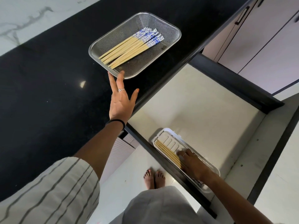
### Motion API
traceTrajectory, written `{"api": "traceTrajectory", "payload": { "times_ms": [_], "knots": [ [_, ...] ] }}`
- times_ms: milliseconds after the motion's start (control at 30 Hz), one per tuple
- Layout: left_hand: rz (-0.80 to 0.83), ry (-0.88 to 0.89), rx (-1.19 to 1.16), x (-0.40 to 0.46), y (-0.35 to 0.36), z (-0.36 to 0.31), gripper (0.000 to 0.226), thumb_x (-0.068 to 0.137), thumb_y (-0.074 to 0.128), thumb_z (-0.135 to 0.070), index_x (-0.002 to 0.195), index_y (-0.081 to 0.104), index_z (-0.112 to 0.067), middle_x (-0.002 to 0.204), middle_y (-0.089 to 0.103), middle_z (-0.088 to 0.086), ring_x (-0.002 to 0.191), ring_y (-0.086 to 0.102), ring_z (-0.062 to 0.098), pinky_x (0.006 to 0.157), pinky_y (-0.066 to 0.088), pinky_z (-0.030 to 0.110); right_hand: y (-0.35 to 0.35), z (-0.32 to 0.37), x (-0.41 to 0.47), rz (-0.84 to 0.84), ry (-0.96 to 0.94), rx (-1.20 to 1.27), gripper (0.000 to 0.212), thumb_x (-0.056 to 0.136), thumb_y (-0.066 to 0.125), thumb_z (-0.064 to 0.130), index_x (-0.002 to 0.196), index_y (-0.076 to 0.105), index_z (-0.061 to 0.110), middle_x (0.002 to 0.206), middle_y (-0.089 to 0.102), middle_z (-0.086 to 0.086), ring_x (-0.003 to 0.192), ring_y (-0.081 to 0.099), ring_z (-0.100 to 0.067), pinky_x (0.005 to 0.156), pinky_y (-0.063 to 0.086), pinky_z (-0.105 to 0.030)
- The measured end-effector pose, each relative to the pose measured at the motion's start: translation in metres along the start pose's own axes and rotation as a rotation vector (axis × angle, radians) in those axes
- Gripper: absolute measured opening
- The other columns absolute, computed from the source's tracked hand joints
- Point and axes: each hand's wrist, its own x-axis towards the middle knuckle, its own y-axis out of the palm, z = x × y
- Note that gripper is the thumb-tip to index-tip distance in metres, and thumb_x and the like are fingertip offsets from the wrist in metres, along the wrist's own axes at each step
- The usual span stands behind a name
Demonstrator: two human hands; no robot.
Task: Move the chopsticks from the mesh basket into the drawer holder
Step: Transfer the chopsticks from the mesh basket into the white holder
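- The left hand (120, 101) is stretched flat, fingers released, touching the near rim of the mesh basket (175, 32) on the black tabletop (48, 70).
- Most chopsticks (129, 47) are still left in the basket.
- A few chopsticks are pressed by the right hand (191, 162) into the drawer holder (168, 132); whether that grip is clenched cannot be told.
- The basket should be steadied, and the next bundle lifted parallel.
- The open drawer (202, 102) is unobstructed.

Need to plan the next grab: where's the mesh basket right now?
The mesh basket sits on the black counter, upper centre of the head view, its near rim touched by the left hand.
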Motion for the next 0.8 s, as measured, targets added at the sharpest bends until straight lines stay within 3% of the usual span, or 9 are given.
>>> {"api": "traceTrajectory", "payload": {
  "times_ms": [300, 433, 600, 667, 800],
  "knots": [
    [-0.004, 0.037, -0.024, 0.001, 0.001, 0.004, 0.071, 0.095, 0.058, -0.030, 0.150, 0.015, -0.023, 0.159, -0.008, 0.016, 0.134, 0.041, 0.035, 0.104, 0.043, 0.040, -0.004, 0.005, 0.009, -0.022, 0.042, 0.006, 0.058, 0.093, 0.055, 0.025, 0.145, 0.031, 0.016, 0.149, 0.031, -0.010, 0.135, 0.032, -0.028, 0.113, 0.031, -0.036],
    [0.005, 0.026, -0.024, 0.001, 0.001, 0.004, 0.071, 0.095, 0.058, -0.031, 0.151, 0.014, -0.024, 0.160, -0.008, 0.015, 0.132, 0.043, 0.036, 0.102, 0.046, 0.042, 0.001, 0.004, 0.006, -0.074, -0.009, -0.007, 0.050, 0.097, 0.048, 0.026, 0.144, 0.032, 0.017, 0.147, 0.036, -0.007, 0.134, 0.032, -0.022, 0.114, 0.030, -0.028],
    [0.014, 0.005, -0.013, 0.001, 0.000, 0.003, 0.072, 0.095, 0.058, -0.033, 0.151, 0.013, -0.026, 0.160, -0.008, 0.015, 0.130, 0.045, 0.039, 0.099, 0.048, 0.043, 0.005, 0.005, 0.006, -0.066, -0.014, -0.059, 0.049, 0.097, 0.048, 0.023, 0.144, 0.035, 0.019, 0.149, 0.035, -0.006, 0.135, 0.033, -0.026, 0.112, 0.030, -0.031],
    [0.015, 0.001, -0.013, 0.001, 0.000, 0.003, 0.072, 0.095, 0.058, -0.033, 0.151, 0.013, -0.025, 0.160, -0.009, 0.015, 0.132, 0.043, 0.038, 0.100, 0.048, 0.044, 0.006, 0.005, 0.006, -0.058, 0.006, -0.004, 0.048, 0.095, 0.052, 0.020, 0.141, 0.040, 0.020, 0.146, 0.038, -0.010, 0.130, 0.039, -0.029, 0.104, 0.033, -0.030],
    [0.025, -0.011, -0.018, 0.001, 0.000, 0.002, 0.072, 0.095, 0.058, -0.033, 0.150, 0.012, -0.029, 0.160, -0.010, 0.011, 0.127, 0.049, 0.037, 0.093, 0.053, 0.047, 0.011, -0.002, 0.004, -0.074, 0.023, 0.028, 0.051, 0.095, 0.053, 0.029, 0.143, 0.036, 0.028, 0.151, 0.034, 0.001, 0.139, 0.034, -0.018, 0.117, 0.025, -0.029]
  ]
}}
